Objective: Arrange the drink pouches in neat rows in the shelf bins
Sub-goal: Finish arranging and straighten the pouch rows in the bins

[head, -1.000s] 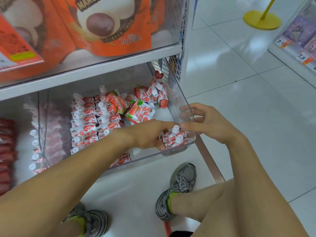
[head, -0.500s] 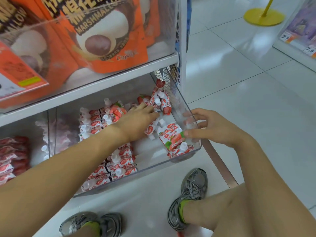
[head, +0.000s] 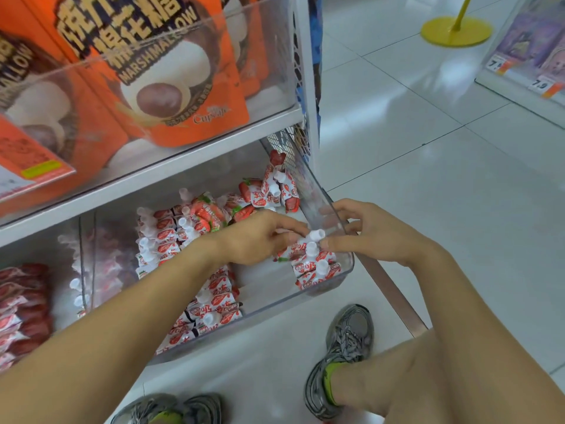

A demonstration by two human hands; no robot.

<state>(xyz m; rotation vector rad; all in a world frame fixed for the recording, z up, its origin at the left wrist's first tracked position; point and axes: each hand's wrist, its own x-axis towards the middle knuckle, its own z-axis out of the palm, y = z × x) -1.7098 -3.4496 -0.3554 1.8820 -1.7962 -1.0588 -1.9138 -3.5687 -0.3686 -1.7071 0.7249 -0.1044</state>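
Red-and-white drink pouch (head: 301,247) pinched between both hands at front right corner of clear shelf bin (head: 342,272). Left hand (head: 260,238) fingers (head: 290,229) closed on pouch's left side. Right hand (head: 371,232) fingers (head: 331,241) pressed against white cap, upper fingers curled over bin wall. Two pouches stacked below; loose pile (head: 269,188) seen at back, row (head: 159,240) lined at left.

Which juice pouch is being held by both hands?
The top pouch of the front-right stack: left hand and right hand pinch it; the others lie untouched.
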